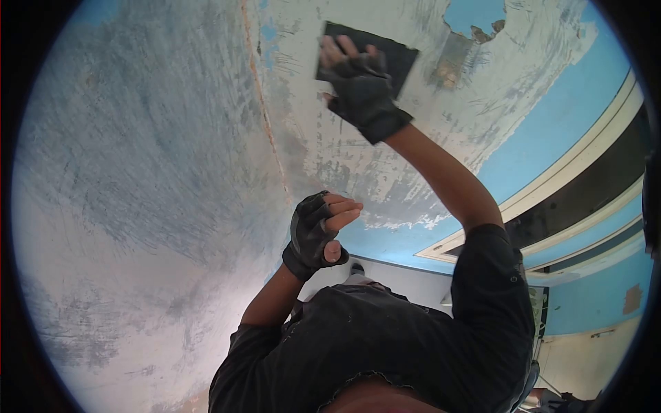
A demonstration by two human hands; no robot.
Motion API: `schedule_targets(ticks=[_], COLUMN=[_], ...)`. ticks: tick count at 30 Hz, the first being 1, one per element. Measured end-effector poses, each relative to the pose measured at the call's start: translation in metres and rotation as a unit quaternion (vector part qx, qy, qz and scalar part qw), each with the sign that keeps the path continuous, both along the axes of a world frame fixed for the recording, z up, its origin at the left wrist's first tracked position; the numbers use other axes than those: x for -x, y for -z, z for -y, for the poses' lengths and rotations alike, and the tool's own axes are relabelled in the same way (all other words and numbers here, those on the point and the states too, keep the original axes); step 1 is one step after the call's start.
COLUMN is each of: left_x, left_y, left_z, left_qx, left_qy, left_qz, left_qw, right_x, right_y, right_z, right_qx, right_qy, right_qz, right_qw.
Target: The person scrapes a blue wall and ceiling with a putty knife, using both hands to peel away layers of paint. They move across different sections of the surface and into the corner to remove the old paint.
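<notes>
My right hand (361, 86), in a dark fingerless glove, presses a black sheet of sandpaper (399, 63) against the patchy wall (310, 103) at the upper middle. Its fingers lie over the left part of the sheet, and the hand is slightly blurred. Lower down, near the wall corner, my left hand (317, 230) hangs in a matching glove. Nothing shows in it. Its fingers are loosely bent, with the thumb apart from them.
A cracked corner seam (261, 103) runs down between two scraped wall faces. Peeled blue paint (475, 15) shows at the top. To the right is a cream-framed window or opening (564, 199). A pale floor (406, 279) and a shoe (357, 268) appear below.
</notes>
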State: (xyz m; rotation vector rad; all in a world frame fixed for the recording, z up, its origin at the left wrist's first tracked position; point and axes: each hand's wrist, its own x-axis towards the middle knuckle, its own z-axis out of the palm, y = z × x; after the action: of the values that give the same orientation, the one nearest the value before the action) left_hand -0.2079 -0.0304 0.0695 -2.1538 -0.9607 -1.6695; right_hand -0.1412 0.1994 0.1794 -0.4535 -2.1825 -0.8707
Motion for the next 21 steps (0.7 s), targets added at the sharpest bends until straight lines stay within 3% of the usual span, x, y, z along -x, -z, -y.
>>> schedule_targets(ticks=[3, 6, 9, 14, 18, 21], left_x=[-0.013, -0.017, -0.01, 0.016, 0.027, 0.026], left_y=[-0.005, 0.004, 0.018, 0.031, 0.028, 0.023], left_z=[-0.008, -0.007, 0.011, 0.053, 0.066, 0.068], left_qx=[0.004, 0.012, 0.038, 0.082, 0.058, 0.057], left_qy=[0.033, 0.053, 0.053, 0.006, -0.026, -0.015], left_qz=[0.017, 0.015, 0.057, 0.126, 0.146, 0.132], left_qw=[0.999, 0.998, 0.996, 0.989, 0.987, 0.99], right_x=[0.023, -0.027, -0.111, -0.216, -0.167, -0.08], right_y=[0.002, 0.008, 0.035, 0.081, 0.053, 0.015], right_z=[-0.003, -0.014, -0.011, -0.027, -0.015, -0.006], right_qx=[0.01, 0.03, -0.002, -0.016, -0.023, -0.034], right_qy=[-0.043, -0.06, 0.091, 0.127, 0.129, 0.032], right_qz=[-0.032, -0.018, -0.001, -0.005, 0.037, 0.026], right_qw=[0.998, 0.998, 0.996, 0.992, 0.991, 0.999])
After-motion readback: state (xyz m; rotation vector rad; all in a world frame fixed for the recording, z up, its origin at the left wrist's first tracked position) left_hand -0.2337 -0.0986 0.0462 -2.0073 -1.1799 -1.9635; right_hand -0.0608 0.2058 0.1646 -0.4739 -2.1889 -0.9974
